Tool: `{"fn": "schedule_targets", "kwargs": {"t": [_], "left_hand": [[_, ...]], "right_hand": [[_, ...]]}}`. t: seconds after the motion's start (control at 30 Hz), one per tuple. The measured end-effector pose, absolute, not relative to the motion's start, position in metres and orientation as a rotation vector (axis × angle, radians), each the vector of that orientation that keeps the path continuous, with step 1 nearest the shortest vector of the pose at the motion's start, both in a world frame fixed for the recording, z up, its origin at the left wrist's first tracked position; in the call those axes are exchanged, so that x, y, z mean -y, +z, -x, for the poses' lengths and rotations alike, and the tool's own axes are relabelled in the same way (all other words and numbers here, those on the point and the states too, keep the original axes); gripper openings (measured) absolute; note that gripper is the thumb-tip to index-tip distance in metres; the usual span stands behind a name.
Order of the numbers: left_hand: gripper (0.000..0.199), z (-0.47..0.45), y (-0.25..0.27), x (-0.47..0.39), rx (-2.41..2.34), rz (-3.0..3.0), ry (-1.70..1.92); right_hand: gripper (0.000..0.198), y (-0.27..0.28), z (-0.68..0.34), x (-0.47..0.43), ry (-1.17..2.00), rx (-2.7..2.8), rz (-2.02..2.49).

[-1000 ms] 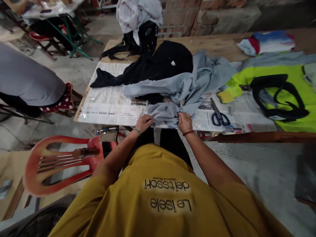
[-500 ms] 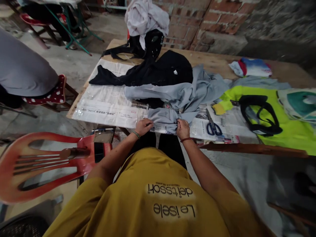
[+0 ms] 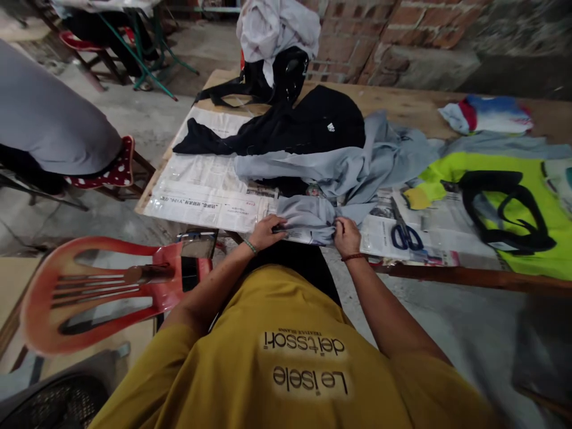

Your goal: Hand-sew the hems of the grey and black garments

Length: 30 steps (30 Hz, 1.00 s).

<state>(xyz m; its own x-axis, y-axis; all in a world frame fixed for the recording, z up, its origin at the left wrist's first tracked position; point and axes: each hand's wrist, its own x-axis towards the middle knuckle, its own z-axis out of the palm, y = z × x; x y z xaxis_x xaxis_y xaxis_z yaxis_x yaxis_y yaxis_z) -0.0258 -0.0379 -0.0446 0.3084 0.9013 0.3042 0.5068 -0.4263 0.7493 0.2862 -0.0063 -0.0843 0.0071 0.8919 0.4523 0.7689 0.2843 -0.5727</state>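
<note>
A crumpled light grey garment (image 3: 308, 215) lies along the table's front edge, one part of it stretched between my hands. My left hand (image 3: 268, 231) pinches its left end, fingers pressed together. At the right, my right hand (image 3: 347, 236) grips a gathered fold of the same cloth. The rest of the grey fabric spreads back and to the right, beside a black garment (image 3: 313, 128) with a small white logo. Dark-handled scissors (image 3: 406, 236) lie to the right of my right hand.
Newspaper (image 3: 196, 199) covers the table's front. To the right lie a neon yellow garment (image 3: 473, 164), a black strap-like loop (image 3: 504, 208) and a folded colourful cloth (image 3: 489, 114). A black bag (image 3: 290, 74) stands behind. A red plastic chair (image 3: 107, 244) and a seated person (image 3: 53, 113) are at left.
The camera view has shifted, so the table and its things appear further right. Both hands keep their hold on the grey garment, with little change in its shape.
</note>
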Motion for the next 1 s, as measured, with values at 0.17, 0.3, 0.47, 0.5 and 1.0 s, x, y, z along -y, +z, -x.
{"fn": "schedule_targets", "kwargs": {"t": [0.17,0.3,0.47,0.5,1.0], "left_hand": [[0.020,0.036,-0.047,0.046,-1.348,-2.087,1.033],[0.015,0.039,-0.048,0.050,-1.336,-2.017,1.065],[0.017,0.032,-0.041,0.052,-1.234,-1.850,1.147],[0.018,0.030,-0.041,0.051,-1.227,-1.814,1.152],[0.024,0.028,-0.047,0.052,-1.194,-1.758,1.168]], "right_hand": [[0.032,-0.049,-0.284,0.015,0.387,1.370,1.513],[0.029,-0.012,-0.261,0.053,0.471,1.368,1.366],[0.025,-0.007,-0.212,0.098,0.847,1.767,1.192],[0.026,-0.011,-0.204,0.100,0.919,1.824,1.176],[0.025,-0.027,-0.164,0.072,1.038,1.930,1.278]]}}
